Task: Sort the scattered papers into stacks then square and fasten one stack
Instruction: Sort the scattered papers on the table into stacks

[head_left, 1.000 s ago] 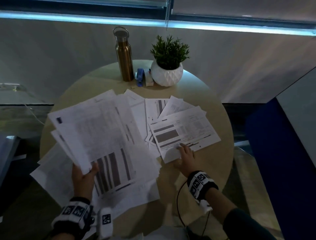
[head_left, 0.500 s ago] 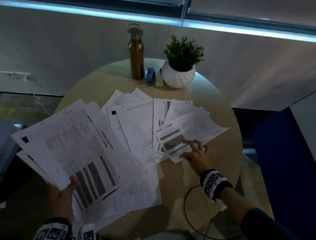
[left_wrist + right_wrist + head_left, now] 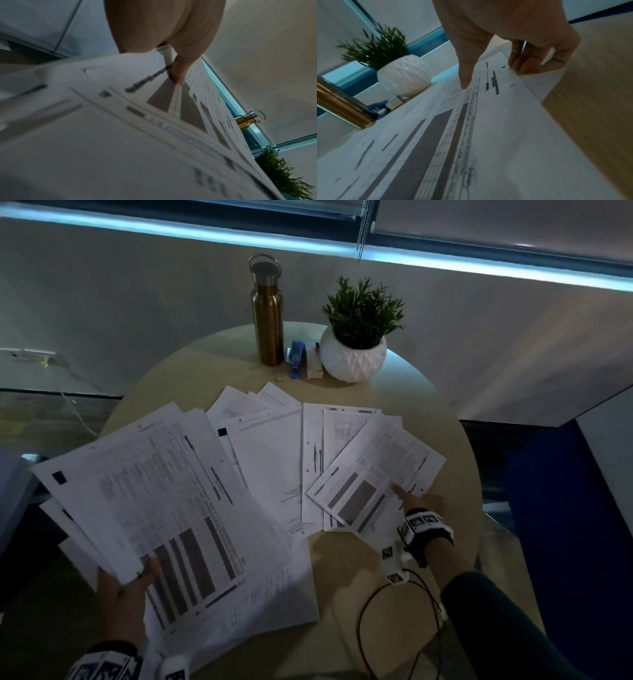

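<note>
The left hand [image 3: 123,601] pinches a fanned sheaf of papers [image 3: 144,491] at its lower corner, thumb on top, in the lower left of the head view; held by one corner, the loose sheaf could slip or spill over the sheets under it. The right hand [image 3: 419,503], right of centre, has its thumb on the top sheet [image 3: 373,474] of the right-hand pile and its fingers [image 3: 529,63] curling under the edge; two sheets may lift together, or the pile may skid on the round table [image 3: 445,546]. The stapler [image 3: 296,359] stands unused at upper centre, between the bottle [image 3: 267,313] and the plant pot [image 3: 352,357].
</note>
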